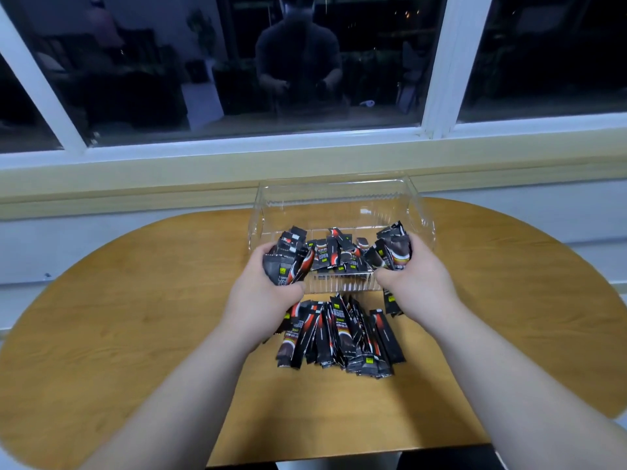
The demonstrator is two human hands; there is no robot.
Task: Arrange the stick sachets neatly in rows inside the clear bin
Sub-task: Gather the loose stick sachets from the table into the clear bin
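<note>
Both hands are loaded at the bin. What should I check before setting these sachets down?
1. Left hand grips left bundle: ok.
2. Right hand grips right bundle: ok.
3. Clear bin upright on the table, top open: ok.
4. Sachets in the bin lie in rows: not ok, jumbled.
5. All sachets inside: not ok, a pile lies before the bin.
6. Bundle ends aligned: cannot tell.

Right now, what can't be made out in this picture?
Head view:
- Print on the sachets in the clear bin: too small, blurred.
- How many sachets the left hand and right hand grip: fingers cover the bundles.
- Count of the pile on the table: sachets overlap.
- Outside the window: dark, only dim reflections.
</note>
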